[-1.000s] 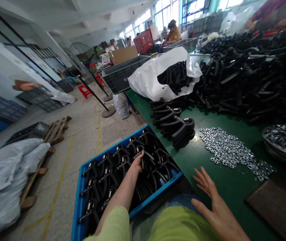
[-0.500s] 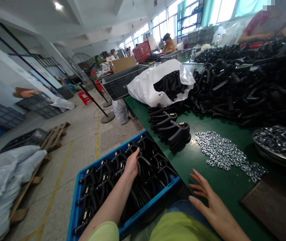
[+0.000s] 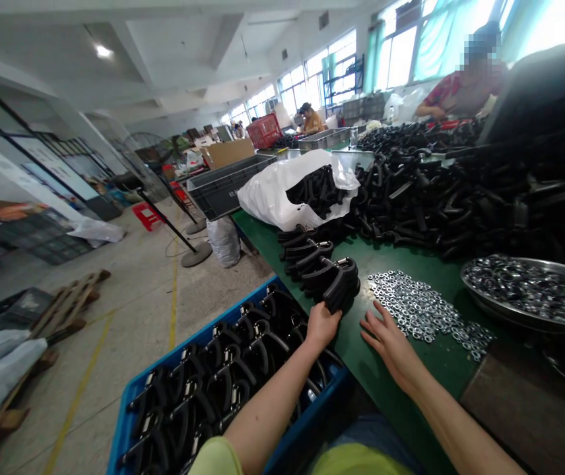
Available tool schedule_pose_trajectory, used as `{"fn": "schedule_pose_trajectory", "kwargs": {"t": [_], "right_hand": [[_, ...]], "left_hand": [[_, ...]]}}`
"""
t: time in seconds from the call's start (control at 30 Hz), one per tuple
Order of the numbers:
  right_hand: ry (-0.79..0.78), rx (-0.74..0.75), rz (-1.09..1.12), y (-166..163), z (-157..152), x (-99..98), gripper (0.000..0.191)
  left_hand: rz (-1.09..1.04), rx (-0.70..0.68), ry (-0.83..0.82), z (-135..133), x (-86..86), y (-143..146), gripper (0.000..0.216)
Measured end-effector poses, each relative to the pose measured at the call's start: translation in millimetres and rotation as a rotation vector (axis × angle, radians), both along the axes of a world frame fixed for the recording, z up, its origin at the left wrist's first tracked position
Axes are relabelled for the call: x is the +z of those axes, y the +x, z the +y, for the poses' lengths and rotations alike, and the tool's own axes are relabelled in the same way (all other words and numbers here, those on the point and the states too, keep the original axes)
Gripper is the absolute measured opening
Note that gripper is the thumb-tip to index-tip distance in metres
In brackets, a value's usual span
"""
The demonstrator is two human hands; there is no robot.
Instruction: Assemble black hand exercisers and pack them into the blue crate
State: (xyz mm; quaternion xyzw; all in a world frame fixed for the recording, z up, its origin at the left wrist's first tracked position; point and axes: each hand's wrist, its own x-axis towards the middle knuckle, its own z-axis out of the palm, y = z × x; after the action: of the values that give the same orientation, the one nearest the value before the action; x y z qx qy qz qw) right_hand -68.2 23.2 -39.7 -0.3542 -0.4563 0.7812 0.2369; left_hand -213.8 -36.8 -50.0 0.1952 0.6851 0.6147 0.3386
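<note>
My left hand reaches up from the blue crate to the green table's edge, its fingers curled against the nearest piece in a short row of black hand grippers. My right hand lies flat on the green table with fingers spread, just right of that row and beside a scatter of small metal nuts. The crate holds several black hand grippers with metal springs.
A huge pile of black handles and a white bag of them fill the table's back. A metal tray of rings sits at right. A co-worker sits across. A fan stand, pallets and grey crates are on the floor at left.
My left hand left the inside of the blue crate and moved up right to the row of grippers on the table. My right hand slid forward toward the nuts. The camera tilted up.
</note>
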Motion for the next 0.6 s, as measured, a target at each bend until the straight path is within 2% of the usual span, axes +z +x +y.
{"fn": "schedule_pose_trajectory", "kwargs": {"t": [0.13,0.23,0.33,0.4,0.47,0.53,0.6], "right_hand": [[-0.045,-0.023,0.050,-19,8,2.2,0.085],[-0.054,-0.022,0.061,-27,9,5.9,0.087],[-0.024,-0.010,0.044,-31,8,11.1,0.088],[-0.002,0.004,0.020,-32,8,14.0,0.087],[0.011,0.010,-0.003,-33,9,16.3,0.085],[0.018,0.011,-0.012,-35,11,18.9,0.078],[0.022,0.014,-0.001,-38,13,22.5,0.069]], "left_hand": [[0.019,-0.013,0.013,-7,-3.4,19,0.021],[0.052,-0.051,0.026,-12,1.2,29,0.032],[0.139,-0.180,-0.006,-30,17.7,20,0.039],[0.205,-0.230,-0.058,-46,31.4,0,0.028],[0.274,-0.116,-0.100,-59,40.5,-23,0.023],[0.279,0.034,-0.094,-64,41.1,-44,0.028],[0.101,0.084,-0.050,-60,34.2,-56,0.033]]}}
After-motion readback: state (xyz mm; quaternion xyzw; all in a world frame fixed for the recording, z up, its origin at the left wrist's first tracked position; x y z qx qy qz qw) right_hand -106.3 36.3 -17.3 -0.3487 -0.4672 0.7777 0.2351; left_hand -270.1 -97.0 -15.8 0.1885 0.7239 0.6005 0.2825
